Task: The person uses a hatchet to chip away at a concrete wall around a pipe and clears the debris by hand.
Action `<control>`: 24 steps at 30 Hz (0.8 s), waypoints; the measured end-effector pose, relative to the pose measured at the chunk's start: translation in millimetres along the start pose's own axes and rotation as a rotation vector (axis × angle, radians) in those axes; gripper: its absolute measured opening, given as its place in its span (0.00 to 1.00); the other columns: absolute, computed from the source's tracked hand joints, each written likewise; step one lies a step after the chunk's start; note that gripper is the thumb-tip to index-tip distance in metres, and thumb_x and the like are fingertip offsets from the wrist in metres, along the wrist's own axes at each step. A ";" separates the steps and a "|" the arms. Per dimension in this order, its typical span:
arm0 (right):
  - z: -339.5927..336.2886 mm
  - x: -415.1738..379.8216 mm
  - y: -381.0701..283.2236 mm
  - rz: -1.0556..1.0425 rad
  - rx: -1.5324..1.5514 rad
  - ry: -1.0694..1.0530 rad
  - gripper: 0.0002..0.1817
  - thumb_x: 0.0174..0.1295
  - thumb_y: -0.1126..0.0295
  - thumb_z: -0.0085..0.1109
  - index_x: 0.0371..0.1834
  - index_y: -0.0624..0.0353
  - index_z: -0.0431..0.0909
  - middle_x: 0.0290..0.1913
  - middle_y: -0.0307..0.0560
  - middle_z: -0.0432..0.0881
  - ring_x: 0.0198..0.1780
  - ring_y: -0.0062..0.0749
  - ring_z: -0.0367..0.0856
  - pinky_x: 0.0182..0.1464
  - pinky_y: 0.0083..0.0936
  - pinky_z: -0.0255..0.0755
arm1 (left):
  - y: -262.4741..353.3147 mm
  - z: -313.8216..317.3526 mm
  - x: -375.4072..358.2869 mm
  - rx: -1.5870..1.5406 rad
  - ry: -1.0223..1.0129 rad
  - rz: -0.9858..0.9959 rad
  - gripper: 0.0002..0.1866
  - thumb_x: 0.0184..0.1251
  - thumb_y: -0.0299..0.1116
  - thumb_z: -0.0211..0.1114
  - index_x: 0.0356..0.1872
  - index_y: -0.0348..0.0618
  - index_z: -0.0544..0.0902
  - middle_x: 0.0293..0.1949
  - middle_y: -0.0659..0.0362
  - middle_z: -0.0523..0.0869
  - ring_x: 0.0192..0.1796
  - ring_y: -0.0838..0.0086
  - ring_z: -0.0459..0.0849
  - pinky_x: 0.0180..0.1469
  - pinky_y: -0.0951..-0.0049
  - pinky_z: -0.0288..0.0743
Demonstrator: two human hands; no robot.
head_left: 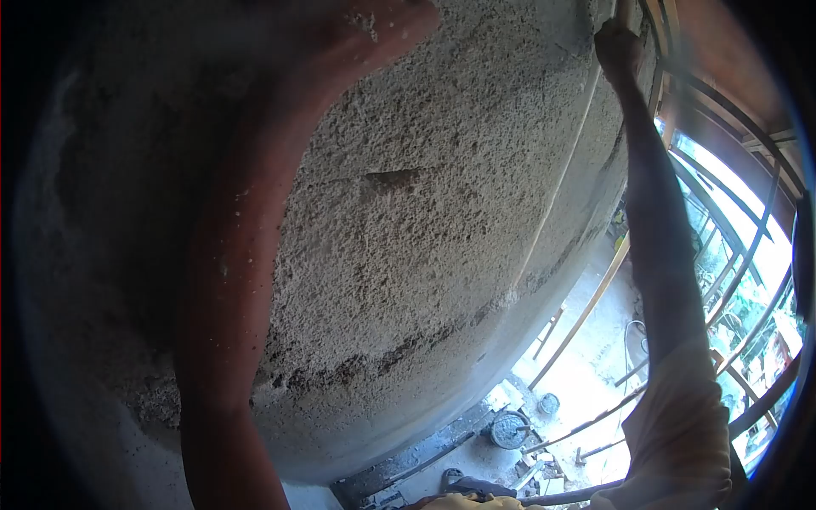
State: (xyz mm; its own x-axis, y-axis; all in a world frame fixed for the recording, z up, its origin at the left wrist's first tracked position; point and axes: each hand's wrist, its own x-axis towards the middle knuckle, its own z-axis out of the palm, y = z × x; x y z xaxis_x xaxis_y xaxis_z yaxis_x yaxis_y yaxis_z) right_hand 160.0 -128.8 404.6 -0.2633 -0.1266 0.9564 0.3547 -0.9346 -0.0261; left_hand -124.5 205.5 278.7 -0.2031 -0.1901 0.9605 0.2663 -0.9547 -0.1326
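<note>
A rough, grainy plastered wall (399, 238) fills the middle of the head view, with a dark uneven band low on it. My left arm, spotted with specks, reaches up to the top, where my left hand (404, 24) shows only in part; its fingers are not visible. At the upper right my right hand (620, 49) is closed around a pale wooden bar (624, 12) beside the wall. Below that hand, a thin straight line runs down the wall surface.
Curved metal bars (739, 204) stand at the right, with bright light behind. Down on the floor are a bucket (510, 429), a smaller container (549, 403), a leaning wooden pole (581, 319) and scattered pieces. A dark shoe (453, 478) shows at the bottom.
</note>
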 end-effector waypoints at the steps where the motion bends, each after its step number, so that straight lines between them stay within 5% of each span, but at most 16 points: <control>1: 2.1 7.1 -0.5 -0.016 -0.020 -0.014 0.28 0.70 0.48 0.52 0.33 0.66 0.85 0.23 0.55 0.85 0.23 0.44 0.87 0.24 0.42 0.77 | -2.8 0.2 0.4 -0.013 0.011 0.022 0.28 0.66 0.29 0.57 0.68 0.33 0.75 0.75 0.43 0.68 0.83 0.51 0.56 0.85 0.48 0.41; 6: 12.3 26.7 6.6 -0.084 -0.137 -0.091 0.29 0.71 0.48 0.50 0.34 0.66 0.86 0.23 0.57 0.85 0.27 0.45 0.89 0.33 0.44 0.83 | -1.8 4.6 -0.9 0.000 0.039 0.025 0.28 0.66 0.30 0.57 0.68 0.33 0.76 0.75 0.42 0.68 0.82 0.51 0.57 0.85 0.47 0.41; 7: 20.9 26.4 7.8 0.080 -0.062 -0.004 0.32 0.71 0.45 0.48 0.37 0.67 0.87 0.27 0.63 0.87 0.32 0.53 0.91 0.41 0.46 0.84 | -0.8 6.3 -0.3 0.028 0.039 0.019 0.28 0.66 0.30 0.57 0.67 0.33 0.76 0.75 0.42 0.68 0.82 0.51 0.57 0.85 0.47 0.41; 9: 37.4 18.6 7.5 0.076 0.031 -0.203 0.30 0.70 0.46 0.49 0.37 0.66 0.87 0.30 0.66 0.87 0.35 0.61 0.90 0.42 0.50 0.83 | 0.2 2.9 -0.5 0.027 0.027 0.008 0.28 0.66 0.30 0.57 0.67 0.33 0.77 0.75 0.42 0.68 0.82 0.50 0.57 0.85 0.47 0.41; 12: -14.4 31.1 -25.7 0.487 0.254 -0.563 0.30 0.70 0.46 0.49 0.37 0.66 0.87 0.32 0.68 0.87 0.36 0.62 0.90 0.43 0.49 0.83 | -4.3 -2.7 -2.7 -0.052 0.023 0.022 0.28 0.65 0.30 0.57 0.67 0.33 0.76 0.75 0.42 0.68 0.82 0.51 0.56 0.85 0.48 0.41; 15: 10.2 27.3 -18.3 0.018 -0.086 -0.054 0.29 0.71 0.46 0.50 0.34 0.64 0.86 0.24 0.57 0.85 0.27 0.47 0.89 0.32 0.43 0.82 | -10.5 7.9 0.3 -0.026 0.038 0.060 0.28 0.66 0.30 0.57 0.68 0.33 0.76 0.76 0.42 0.67 0.83 0.51 0.55 0.85 0.48 0.41; 16: 40.0 28.8 7.4 0.049 0.110 0.026 0.28 0.72 0.47 0.50 0.33 0.64 0.84 0.22 0.54 0.84 0.26 0.45 0.88 0.30 0.43 0.80 | -3.7 3.9 -1.1 0.015 0.019 0.032 0.28 0.66 0.30 0.57 0.68 0.33 0.76 0.76 0.42 0.67 0.83 0.51 0.55 0.85 0.48 0.41; 19: 67.1 42.5 35.1 0.406 0.250 -0.411 0.26 0.72 0.51 0.50 0.34 0.66 0.84 0.27 0.61 0.86 0.32 0.58 0.88 0.35 0.48 0.80 | -4.5 0.4 1.5 0.050 -0.003 0.007 0.29 0.66 0.31 0.56 0.69 0.33 0.75 0.76 0.42 0.66 0.83 0.51 0.55 0.85 0.48 0.41; 20: 25.7 42.7 2.7 0.445 0.193 -0.447 0.25 0.72 0.53 0.49 0.37 0.67 0.85 0.30 0.64 0.87 0.34 0.60 0.89 0.36 0.50 0.80 | -2.7 0.2 1.1 0.030 -0.013 0.010 0.29 0.66 0.31 0.56 0.69 0.34 0.74 0.76 0.42 0.66 0.83 0.51 0.55 0.85 0.48 0.41; 23: 30.6 50.4 5.1 -0.101 0.086 -0.019 0.24 0.72 0.52 0.50 0.41 0.65 0.84 0.25 0.58 0.85 0.27 0.49 0.89 0.26 0.47 0.78 | 1.7 -5.9 0.3 0.026 -0.036 -0.001 0.29 0.67 0.32 0.56 0.70 0.34 0.73 0.76 0.42 0.66 0.83 0.51 0.54 0.85 0.47 0.41; 24: 32.5 42.5 6.7 0.043 0.034 -0.024 0.24 0.72 0.52 0.49 0.43 0.64 0.83 0.25 0.59 0.85 0.29 0.50 0.90 0.28 0.47 0.80 | 3.7 -1.9 0.2 0.052 -0.026 0.005 0.29 0.68 0.32 0.55 0.70 0.34 0.73 0.76 0.42 0.66 0.83 0.50 0.54 0.85 0.47 0.41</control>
State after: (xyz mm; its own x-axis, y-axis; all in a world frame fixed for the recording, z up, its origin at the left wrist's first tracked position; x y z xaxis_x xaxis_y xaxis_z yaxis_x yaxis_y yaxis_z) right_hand 180.3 -129.7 454.5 -0.2260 -0.1580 0.9612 0.3959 -0.9165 -0.0576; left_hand -125.3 201.4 278.0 -0.1769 -0.1879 0.9661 0.3164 -0.9404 -0.1249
